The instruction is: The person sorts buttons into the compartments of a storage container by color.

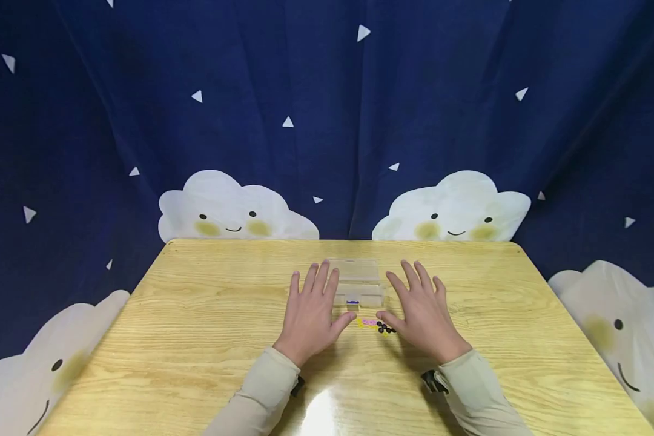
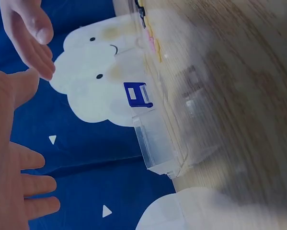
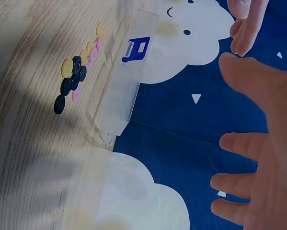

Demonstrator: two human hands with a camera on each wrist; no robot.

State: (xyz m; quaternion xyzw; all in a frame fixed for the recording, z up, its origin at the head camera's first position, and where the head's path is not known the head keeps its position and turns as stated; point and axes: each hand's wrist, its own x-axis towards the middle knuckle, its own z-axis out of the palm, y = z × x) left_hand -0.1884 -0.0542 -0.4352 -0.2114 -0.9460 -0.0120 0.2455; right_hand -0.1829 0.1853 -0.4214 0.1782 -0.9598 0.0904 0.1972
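Note:
My left hand (image 1: 312,315) is held over the table with its fingers straight and spread, the thumb pointing inward. The right hand (image 1: 426,312) mirrors it on the other side, and neither holds anything. Between them stands a clear plastic box (image 1: 372,299) with its lid (image 1: 354,269) laid back, a blue latch (image 3: 141,49) showing on its front. Small round buttons lie loose in front of the box: several black buttons (image 3: 65,86), pink buttons (image 3: 93,55) and yellow buttons (image 3: 67,68). In the head view, both thumbs come close to these buttons.
The wooden table (image 1: 207,315) extends to both sides of the hands. Behind it hangs a dark blue curtain (image 1: 327,79) with white triangles and smiling clouds. A black strap piece (image 1: 433,382) shows under the right wrist.

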